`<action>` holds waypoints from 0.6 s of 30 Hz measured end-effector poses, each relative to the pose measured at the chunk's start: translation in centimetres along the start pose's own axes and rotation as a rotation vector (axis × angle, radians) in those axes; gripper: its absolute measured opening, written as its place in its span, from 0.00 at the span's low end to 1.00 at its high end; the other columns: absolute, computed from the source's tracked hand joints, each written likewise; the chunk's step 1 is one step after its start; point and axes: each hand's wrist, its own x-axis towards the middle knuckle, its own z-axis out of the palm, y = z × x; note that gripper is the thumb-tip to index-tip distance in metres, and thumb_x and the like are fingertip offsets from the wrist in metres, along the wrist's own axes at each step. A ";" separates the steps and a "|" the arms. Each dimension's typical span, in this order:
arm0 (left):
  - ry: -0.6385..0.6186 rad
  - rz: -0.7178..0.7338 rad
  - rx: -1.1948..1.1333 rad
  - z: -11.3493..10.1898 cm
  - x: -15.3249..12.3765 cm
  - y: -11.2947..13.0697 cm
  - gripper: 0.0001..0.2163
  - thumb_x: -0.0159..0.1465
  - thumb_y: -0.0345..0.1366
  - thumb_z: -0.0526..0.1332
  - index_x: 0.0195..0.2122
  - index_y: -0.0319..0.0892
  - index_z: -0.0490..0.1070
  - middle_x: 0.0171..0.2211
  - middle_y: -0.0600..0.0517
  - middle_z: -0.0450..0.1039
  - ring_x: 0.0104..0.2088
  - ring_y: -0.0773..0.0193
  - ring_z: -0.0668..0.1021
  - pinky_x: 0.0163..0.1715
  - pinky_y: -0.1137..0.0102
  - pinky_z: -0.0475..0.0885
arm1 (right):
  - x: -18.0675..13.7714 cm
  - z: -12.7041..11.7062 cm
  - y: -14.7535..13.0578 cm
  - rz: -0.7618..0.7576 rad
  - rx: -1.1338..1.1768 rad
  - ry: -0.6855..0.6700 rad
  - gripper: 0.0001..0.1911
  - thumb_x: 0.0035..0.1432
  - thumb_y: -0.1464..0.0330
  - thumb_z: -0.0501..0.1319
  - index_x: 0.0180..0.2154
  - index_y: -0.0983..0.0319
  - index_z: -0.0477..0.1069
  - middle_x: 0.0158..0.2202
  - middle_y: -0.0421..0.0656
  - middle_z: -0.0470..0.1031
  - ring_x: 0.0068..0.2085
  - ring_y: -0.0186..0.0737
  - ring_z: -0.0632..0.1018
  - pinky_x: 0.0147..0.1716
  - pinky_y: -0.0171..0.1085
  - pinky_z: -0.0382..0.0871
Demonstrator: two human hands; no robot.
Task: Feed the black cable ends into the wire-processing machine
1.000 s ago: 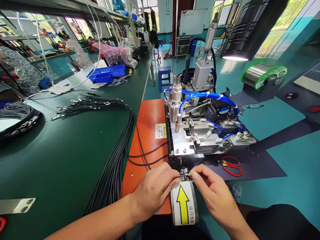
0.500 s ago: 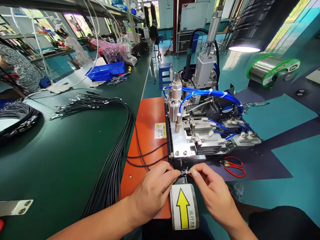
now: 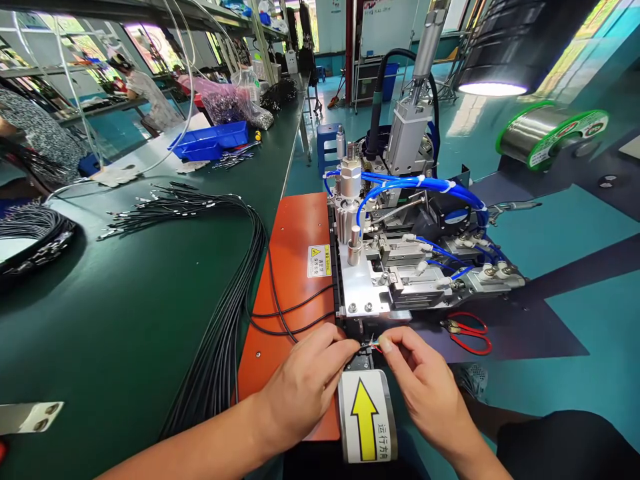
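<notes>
Wire end pinched between left hand and right hand.

Matt green bench mat, glossy orange plate, bare metal machine block (blue plastic hoses).

long green bench, teal floor, bright windows.

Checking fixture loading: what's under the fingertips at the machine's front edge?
Left hand and right hand pinch thin coloured wire ends over a small black fixture, just beyond the yellow-arrow label. Fingers cover how the wires sit in it.
</notes>
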 end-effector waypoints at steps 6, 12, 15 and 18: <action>0.008 0.007 0.011 0.0 0.0 0.0 0.12 0.66 0.26 0.55 0.49 0.41 0.70 0.38 0.48 0.69 0.39 0.69 0.71 0.40 0.72 0.73 | -0.2 0.1 0.3 -0.012 0.008 0.001 0.16 0.68 0.54 0.53 0.40 0.59 0.68 0.35 0.40 0.68 0.35 0.33 0.69 0.36 0.33 0.65; 0.008 -0.004 0.039 -0.1 0.1 0.2 0.11 0.66 0.26 0.55 0.48 0.41 0.71 0.37 0.48 0.68 0.38 0.68 0.71 0.39 0.71 0.74 | -0.1 0.1 0.4 -0.013 -0.018 0.030 0.17 0.68 0.53 0.53 0.39 0.59 0.69 0.34 0.39 0.69 0.34 0.32 0.69 0.34 0.32 0.65; 0.012 0.005 0.055 -0.1 0.1 0.2 0.11 0.66 0.26 0.55 0.47 0.40 0.72 0.36 0.48 0.68 0.37 0.68 0.71 0.37 0.71 0.74 | -0.1 0.1 0.5 -0.015 -0.043 0.038 0.16 0.68 0.53 0.53 0.39 0.58 0.69 0.34 0.38 0.69 0.34 0.31 0.69 0.34 0.31 0.64; 0.016 0.013 0.074 -0.1 0.2 0.2 0.11 0.66 0.27 0.55 0.47 0.40 0.72 0.36 0.48 0.68 0.37 0.68 0.71 0.36 0.70 0.74 | -0.1 0.2 0.5 -0.024 -0.062 0.051 0.16 0.68 0.53 0.53 0.39 0.58 0.69 0.33 0.38 0.68 0.33 0.31 0.68 0.33 0.30 0.63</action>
